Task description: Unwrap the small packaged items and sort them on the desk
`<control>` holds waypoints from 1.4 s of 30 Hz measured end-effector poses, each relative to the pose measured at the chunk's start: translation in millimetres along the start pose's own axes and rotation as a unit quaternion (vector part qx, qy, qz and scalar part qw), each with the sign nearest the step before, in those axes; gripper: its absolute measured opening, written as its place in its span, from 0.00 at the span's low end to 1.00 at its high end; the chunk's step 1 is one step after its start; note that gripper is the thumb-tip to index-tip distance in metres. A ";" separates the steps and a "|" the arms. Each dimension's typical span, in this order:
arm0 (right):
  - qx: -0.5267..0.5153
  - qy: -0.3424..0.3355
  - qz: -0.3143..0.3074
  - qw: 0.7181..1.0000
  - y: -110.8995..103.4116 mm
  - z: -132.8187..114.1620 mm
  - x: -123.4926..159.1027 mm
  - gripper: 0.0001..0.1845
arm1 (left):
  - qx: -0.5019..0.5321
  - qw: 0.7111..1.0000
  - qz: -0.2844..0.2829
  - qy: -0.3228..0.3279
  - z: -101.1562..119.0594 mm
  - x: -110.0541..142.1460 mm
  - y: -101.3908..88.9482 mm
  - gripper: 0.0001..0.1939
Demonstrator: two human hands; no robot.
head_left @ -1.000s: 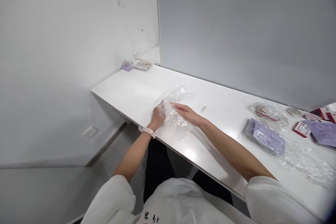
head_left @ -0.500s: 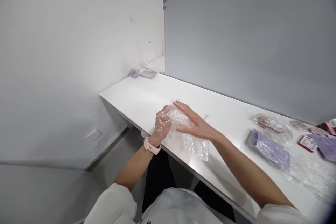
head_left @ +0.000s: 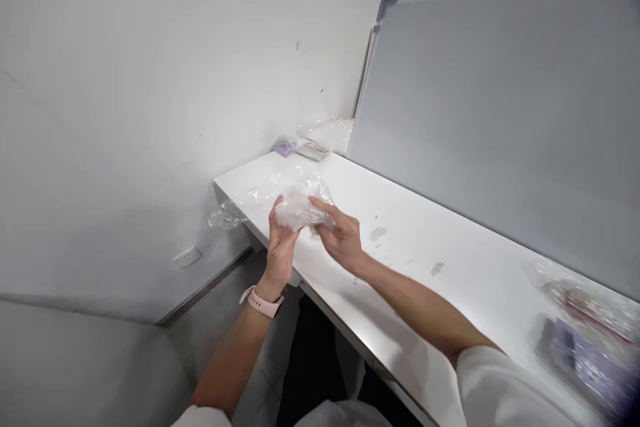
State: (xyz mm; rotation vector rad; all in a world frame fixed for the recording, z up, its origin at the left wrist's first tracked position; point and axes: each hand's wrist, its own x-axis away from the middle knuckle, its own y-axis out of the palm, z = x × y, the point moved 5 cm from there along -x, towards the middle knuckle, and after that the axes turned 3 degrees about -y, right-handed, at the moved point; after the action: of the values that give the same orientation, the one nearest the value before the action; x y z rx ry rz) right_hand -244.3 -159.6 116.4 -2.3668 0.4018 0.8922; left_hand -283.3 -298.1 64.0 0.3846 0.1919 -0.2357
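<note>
Both of my hands hold a crumpled wad of clear plastic wrap (head_left: 300,207) above the left end of the white table (head_left: 430,240). My left hand (head_left: 279,243), with a pink watch on the wrist, grips the wad from below and the left. My right hand (head_left: 337,233) pinches it from the right with curled fingers. Another loose piece of clear plastic (head_left: 226,215) hangs off the table's left corner.
A grey whiteboard (head_left: 500,120) leans at the table's back. Small wrapped packets (head_left: 300,146) lie in the far corner by the wall. Blurred purple packages in plastic (head_left: 585,347) lie at the right. A wall socket (head_left: 187,257) sits low on the left.
The flat plastic sheet has been gathered off the table into a wad between both hands. The view has swung left, so the right-hand packages are nearly out of sight.
</note>
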 end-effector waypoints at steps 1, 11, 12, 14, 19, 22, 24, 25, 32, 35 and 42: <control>0.062 -0.048 -0.021 0.997 5.5 10.5 -20.6 0.22 | -0.055 0.998 0.014 -0.009 -9.4 -3.7 -11.1 0.29; 0.474 -0.098 -0.205 0.851 58.6 196.8 -263.9 0.31 | -0.552 0.823 -0.052 0.123 -68.5 8.1 -5.4 0.14; 0.483 -0.082 -0.201 0.848 56.5 217.0 -281.0 0.30 | -0.560 0.817 -0.043 0.128 -67.6 7.7 -5.0 0.14; 0.505 -0.045 -0.170 0.845 46.2 255.3 -307.0 0.28 | -0.568 0.812 -0.026 0.135 -67.1 5.7 -6.2 0.14; 0.540 0.053 -0.119 0.832 22.7 329.7 -327.3 0.22 | -0.563 0.812 -0.011 0.154 -76.7 2.9 -9.5 0.12; 0.523 0.111 -0.151 0.832 39.0 346.7 -321.5 0.24 | -0.553 0.819 0.003 0.152 -80.9 3.3 -12.4 0.13; 0.510 0.113 -0.164 0.837 64.2 342.1 -315.4 0.26 | -0.543 0.827 -0.007 0.143 -81.6 3.0 -13.3 0.13; 0.503 0.107 -0.176 0.839 79.8 337.7 -311.6 0.25 | -0.539 0.831 -0.017 0.139 -81.4 2.6 -13.4 0.14; 0.453 0.139 -0.342 0.811 152.5 336.8 -277.5 0.53 | -0.516 0.842 -0.012 0.154 -74.6 2.9 -13.1 0.17; 0.445 0.150 -0.363 0.805 149.3 343.7 -270.6 0.46 | -0.524 0.842 -0.009 0.131 -80.2 3.3 -13.6 0.17; 0.425 0.064 -0.382 0.818 123.0 289.6 -194.3 0.33 | -0.513 0.847 -0.003 0.138 -81.6 4.1 -12.2 0.16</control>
State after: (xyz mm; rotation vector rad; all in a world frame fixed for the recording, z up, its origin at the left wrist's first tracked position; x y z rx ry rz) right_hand -589.0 -66.5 20.4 -1.5032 -0.1208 0.0950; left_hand -294.0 -278.0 -15.5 -0.6631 0.5666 -0.0550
